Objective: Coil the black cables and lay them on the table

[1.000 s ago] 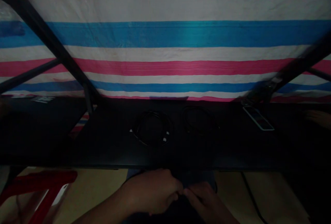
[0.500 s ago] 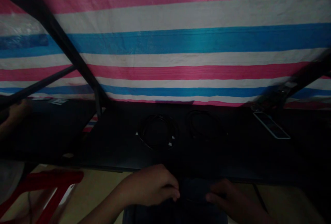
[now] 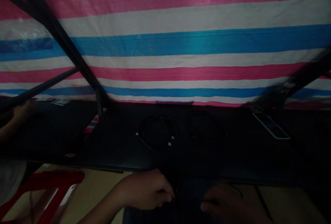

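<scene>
Below the front edge of the black table (image 3: 124,155), my left hand (image 3: 150,189) is closed, its fingertips pinched on something too small and dark to make out. My right hand (image 3: 219,200) is also closed, a little to the right over the dark clothing on my lap. A thin dark cable (image 3: 236,189) curves just behind it; what its fingers hold is hidden in shadow. On the table lies a coiled black cable with white tags (image 3: 170,144). Another dark coil (image 3: 190,127) rests to its right.
A phone (image 3: 271,125) lies at the table's right. Dark metal bars (image 3: 69,51) slant in front of a striped sheet (image 3: 181,41). At far left are another person's hand (image 3: 22,112) and a red stool (image 3: 51,181).
Both hands have shifted slightly left and down. A thin cable loop now shows behind my right hand. The coils and phone have stayed in place.
</scene>
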Tool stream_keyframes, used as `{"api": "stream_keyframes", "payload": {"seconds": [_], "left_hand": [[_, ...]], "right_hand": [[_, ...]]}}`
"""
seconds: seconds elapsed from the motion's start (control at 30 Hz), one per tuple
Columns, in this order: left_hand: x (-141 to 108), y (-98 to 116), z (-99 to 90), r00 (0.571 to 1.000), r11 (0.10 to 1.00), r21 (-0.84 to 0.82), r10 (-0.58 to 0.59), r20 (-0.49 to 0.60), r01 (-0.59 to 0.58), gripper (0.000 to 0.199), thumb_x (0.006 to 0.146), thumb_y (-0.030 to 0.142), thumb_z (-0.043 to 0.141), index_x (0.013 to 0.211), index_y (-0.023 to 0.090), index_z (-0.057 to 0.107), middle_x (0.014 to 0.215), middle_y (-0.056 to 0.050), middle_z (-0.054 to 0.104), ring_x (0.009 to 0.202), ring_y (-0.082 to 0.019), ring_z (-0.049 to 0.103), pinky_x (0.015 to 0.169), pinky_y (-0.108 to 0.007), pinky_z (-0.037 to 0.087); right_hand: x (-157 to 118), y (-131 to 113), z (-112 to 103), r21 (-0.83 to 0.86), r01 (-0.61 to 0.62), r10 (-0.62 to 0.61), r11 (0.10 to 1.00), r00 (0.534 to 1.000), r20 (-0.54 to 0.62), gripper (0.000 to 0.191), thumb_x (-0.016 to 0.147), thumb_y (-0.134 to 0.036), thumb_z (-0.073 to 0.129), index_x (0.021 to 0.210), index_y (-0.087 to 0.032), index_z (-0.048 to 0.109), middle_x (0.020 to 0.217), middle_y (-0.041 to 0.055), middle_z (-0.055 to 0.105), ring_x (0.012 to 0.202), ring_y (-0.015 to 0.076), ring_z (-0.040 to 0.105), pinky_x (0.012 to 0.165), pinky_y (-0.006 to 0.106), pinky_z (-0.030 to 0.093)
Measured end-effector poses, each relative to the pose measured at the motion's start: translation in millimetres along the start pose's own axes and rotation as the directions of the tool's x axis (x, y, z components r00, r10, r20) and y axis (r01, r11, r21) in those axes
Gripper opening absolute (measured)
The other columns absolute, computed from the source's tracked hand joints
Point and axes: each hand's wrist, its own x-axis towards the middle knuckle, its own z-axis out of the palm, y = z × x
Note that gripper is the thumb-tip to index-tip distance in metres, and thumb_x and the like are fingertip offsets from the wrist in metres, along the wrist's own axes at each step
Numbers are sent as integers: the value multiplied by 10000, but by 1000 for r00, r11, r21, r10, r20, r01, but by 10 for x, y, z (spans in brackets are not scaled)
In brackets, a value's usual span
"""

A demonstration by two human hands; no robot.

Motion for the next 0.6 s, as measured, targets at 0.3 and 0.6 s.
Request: {"api": "stream_keyframes", "payload": {"seconds": [0.3, 0.6], "left_hand": [[83, 93, 158, 992, 992, 90, -75, -105, 84, 207, 852, 123, 580, 889, 210, 764, 872, -38, 776, 760, -175, 685, 589, -231, 394], [-169, 259, -115, 1000, 1000, -31, 2, -26, -3, 272, 884, 89, 494, 924, 206, 736, 645, 41, 585, 613, -104, 554, 578, -199, 374]], "right_hand": [[28, -469, 13, 21, 74, -76, 997, 984, 163, 249, 905, -329, 594, 754, -175, 718, 816, 31, 682, 768, 165, 593, 686, 279, 393], [-58, -480, -279, 146, 178, -203, 973, 964, 175, 283, 937, -275, 535, 749, -188, 727, 751, 5, 679, 772, 157, 605, 699, 259, 412]]}}
